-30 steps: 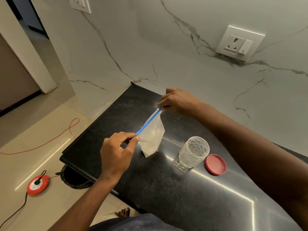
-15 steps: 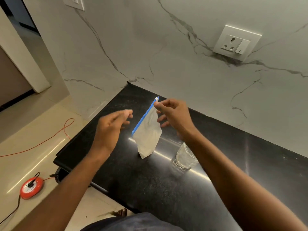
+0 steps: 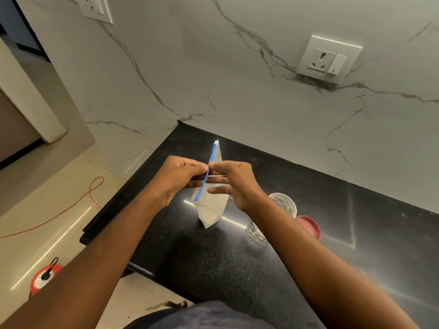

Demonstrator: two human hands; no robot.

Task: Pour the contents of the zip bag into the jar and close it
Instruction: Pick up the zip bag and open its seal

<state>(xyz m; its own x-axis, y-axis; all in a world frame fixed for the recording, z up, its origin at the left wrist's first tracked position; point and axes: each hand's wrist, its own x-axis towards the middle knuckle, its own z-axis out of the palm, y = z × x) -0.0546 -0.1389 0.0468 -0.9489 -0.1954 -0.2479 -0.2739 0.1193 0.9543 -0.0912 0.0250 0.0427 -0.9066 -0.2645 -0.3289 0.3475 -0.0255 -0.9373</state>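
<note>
Blue zip strip runs along the top of the pale zip bag, held up over the black counter between both hands. The left hand pinches the strip near its middle from one side. The right hand pinches it from the other, lower fingers stretched along the bag. The glass jar stands open just beyond the right wrist, with the red lid lying beside it.
</note>
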